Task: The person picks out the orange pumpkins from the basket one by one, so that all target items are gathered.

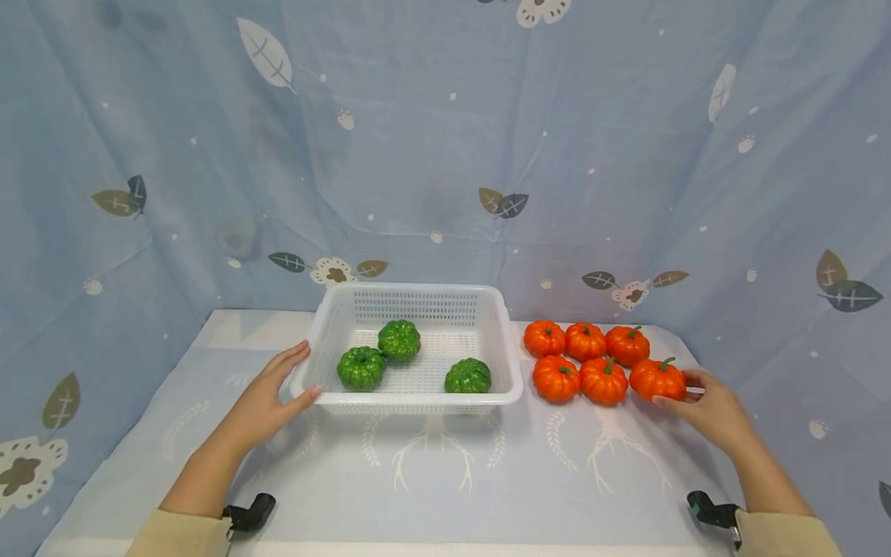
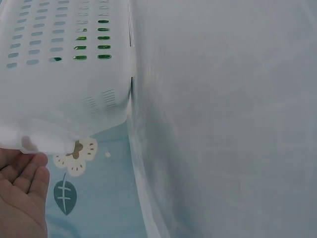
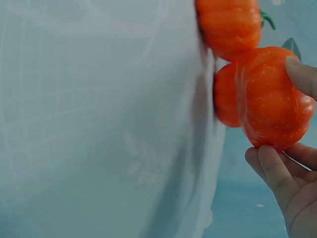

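A white plastic basket (image 1: 418,398) stands left of centre on the table, with slotted walls. Inside it lie three green pumpkins, one at the back (image 1: 399,341), one at the left (image 1: 361,368) and one at the right (image 1: 468,377). My left hand (image 1: 267,398) touches the basket's left rim with fingers and thumb extended; in the left wrist view its fingertips (image 2: 38,159) lie by the rim. At the far right, my right hand (image 1: 717,410) grips an orange pumpkin (image 1: 657,380) between thumb and fingers. The right wrist view shows this pumpkin (image 3: 272,96) held at its side.
Several more orange pumpkins sit in two rows right of the basket, including a front one (image 1: 603,381) beside the held pumpkin and a back one (image 1: 585,341). A patterned blue curtain (image 1: 431,155) hangs behind and around the cloth-covered table (image 1: 480,510).
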{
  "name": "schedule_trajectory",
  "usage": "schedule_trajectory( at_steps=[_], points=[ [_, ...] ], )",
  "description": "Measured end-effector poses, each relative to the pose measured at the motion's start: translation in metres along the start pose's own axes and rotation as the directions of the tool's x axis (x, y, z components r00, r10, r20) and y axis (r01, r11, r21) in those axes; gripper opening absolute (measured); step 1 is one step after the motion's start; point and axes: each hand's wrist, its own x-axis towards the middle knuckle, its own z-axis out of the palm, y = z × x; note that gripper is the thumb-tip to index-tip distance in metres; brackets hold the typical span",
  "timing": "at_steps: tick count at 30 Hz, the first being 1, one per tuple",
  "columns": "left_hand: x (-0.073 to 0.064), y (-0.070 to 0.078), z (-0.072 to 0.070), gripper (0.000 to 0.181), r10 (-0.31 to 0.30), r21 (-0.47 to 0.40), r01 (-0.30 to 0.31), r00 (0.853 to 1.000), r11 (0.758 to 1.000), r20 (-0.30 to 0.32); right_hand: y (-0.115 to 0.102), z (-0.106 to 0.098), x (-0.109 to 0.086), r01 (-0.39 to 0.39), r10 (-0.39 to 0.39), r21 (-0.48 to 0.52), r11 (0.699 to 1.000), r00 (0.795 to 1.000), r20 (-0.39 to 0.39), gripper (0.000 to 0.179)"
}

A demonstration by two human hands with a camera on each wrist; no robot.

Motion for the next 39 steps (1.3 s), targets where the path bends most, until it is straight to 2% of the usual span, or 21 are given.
schedule_trajectory(
  at_steps=[9, 19, 25, 39],
  points=[
    [0.0, -0.002, 0.001, 0.076, 0.015, -0.004, -0.015, 1.0, 1.0, -0.012, 0.013, 0.006, 0.011, -0.078, 0.077, 0.013, 0.997, 0.996, 0.047, 0.101],
    [-0.001, -0.003, 0.004, 0.078, 0.009, 0.008, -0.009, 1.0, 1.0, -0.011, 0.026, 0.009, 0.02, -0.057, 0.047, 0.073, 0.996, 0.991, 0.129, 0.1],
    [0.0, -0.002, 0.006, 0.077, 0.019, 0.011, -0.019, 1.0, 1.0, -0.014, 0.028, 0.01, 0.023, -0.049, 0.039, 0.078, 0.996, 0.991, 0.128, 0.097],
    [0.005, 0.0, 0.007, 0.077, 0.006, 0.024, -0.006, 1.0, 1.0, -0.011, 0.025, 0.009, 0.022, -0.096, 0.085, 0.082, 0.992, 0.988, 0.129, 0.101]
  ],
)
